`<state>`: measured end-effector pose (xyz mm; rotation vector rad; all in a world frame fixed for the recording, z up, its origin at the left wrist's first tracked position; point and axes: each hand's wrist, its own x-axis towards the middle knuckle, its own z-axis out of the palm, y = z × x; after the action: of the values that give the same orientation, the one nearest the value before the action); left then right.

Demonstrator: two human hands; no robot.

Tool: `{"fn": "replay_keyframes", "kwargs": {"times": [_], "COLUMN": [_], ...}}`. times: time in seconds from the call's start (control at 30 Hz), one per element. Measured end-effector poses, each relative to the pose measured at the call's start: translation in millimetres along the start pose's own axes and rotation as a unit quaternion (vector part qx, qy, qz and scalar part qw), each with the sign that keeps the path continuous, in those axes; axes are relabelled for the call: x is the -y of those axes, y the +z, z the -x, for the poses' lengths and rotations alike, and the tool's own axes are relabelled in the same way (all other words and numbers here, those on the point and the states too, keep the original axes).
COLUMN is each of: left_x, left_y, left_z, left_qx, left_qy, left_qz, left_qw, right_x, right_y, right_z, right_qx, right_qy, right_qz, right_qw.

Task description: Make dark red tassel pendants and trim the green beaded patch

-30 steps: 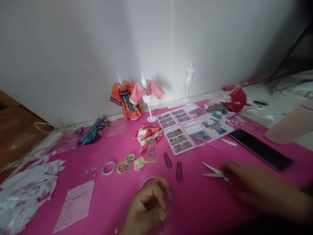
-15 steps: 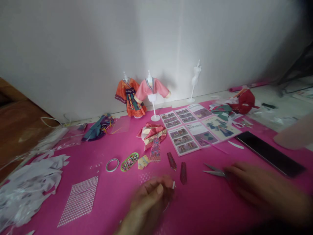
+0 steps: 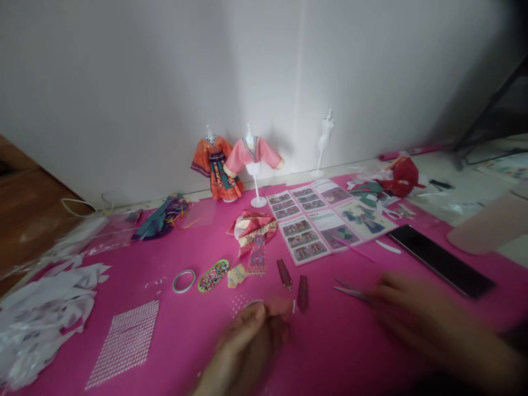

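In the lower middle, my left hand [image 3: 247,341] is closed, pinching a small reddish-pink piece of fabric [image 3: 277,306] between thumb and fingers. A thin white strip [image 3: 294,306] shows at the fabric's right end. My right hand [image 3: 408,313], blurred by motion, grips a pair of scissors [image 3: 350,293]. Their blades point left, slightly parted, a short way from the fabric; the handles are hidden in the hand. Two dark red patterned tabs [image 3: 303,294] lie on the pink mat [image 3: 330,357] between my hands. A folded red and cream doll garment [image 3: 252,228] rests farther back.
Behind stand a dressed orange doll form [image 3: 218,170], a form in a pink jacket [image 3: 253,154] and a bare white form [image 3: 325,135]. An instruction sheet [image 3: 301,239] and phone [image 3: 441,261] lie right. A tape roll [image 3: 184,281], bead tray [image 3: 213,275] and gem sheet [image 3: 124,344] lie left.
The scissor blades have come closer together. My right hand has shifted slightly left in the picture. My left hand still holds the fabric, now turned a little. The whole view has shifted slightly.
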<state>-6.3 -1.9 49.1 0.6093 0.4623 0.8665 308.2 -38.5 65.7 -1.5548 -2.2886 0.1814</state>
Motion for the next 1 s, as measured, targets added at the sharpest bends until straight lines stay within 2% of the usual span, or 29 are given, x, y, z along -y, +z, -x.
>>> {"fn": "replay_keyframes", "kwargs": {"times": [0.03, 0.07, 0.17, 0.27, 0.3, 0.43, 0.57, 0.8, 1.0], "left_x": [0, 0, 0, 0, 0, 2, 2, 1, 2], "left_y": [1.3, 2.3, 2.2, -2.5, -4.3, -7.9, -4.6, 0.3, -4.3], "left_z": [0, 0, -1, 0, 0, -1, -1, 0, -3], "left_qx": [0.006, 0.011, 0.023, 0.020, 0.021, 0.041, 0.046, 0.028, -0.012], "left_qy": [0.004, 0.009, 0.018, 0.005, 0.004, 0.021, 0.031, 0.037, 0.069], "left_qz": [-0.004, -0.011, -0.036, -0.055, -0.059, -0.073, -0.081, -0.091, -0.118], "left_qw": [1.000, 1.000, 0.999, 0.998, 0.998, 0.996, 0.995, 0.995, 0.991], "right_x": [16, 33, 75, 97, 101, 110, 115, 117, 111], "right_y": [-1, 0, 13, 31, 36, 44, 46, 51, 49], "right_z": [-7, -14, -35, -51, -54, -62, -66, -73, -72], "right_qx": [-0.027, -0.028, -0.107, -0.161, -0.200, -0.230, -0.247, -0.268, -0.245], "right_qy": [0.008, -0.007, 0.003, 0.047, 0.070, 0.063, 0.089, 0.106, 0.118], "right_qz": [-0.050, -0.108, -0.242, -0.335, -0.347, -0.355, -0.383, -0.394, -0.408], "right_qw": [0.998, 0.994, 0.964, 0.927, 0.914, 0.904, 0.885, 0.873, 0.872]}}
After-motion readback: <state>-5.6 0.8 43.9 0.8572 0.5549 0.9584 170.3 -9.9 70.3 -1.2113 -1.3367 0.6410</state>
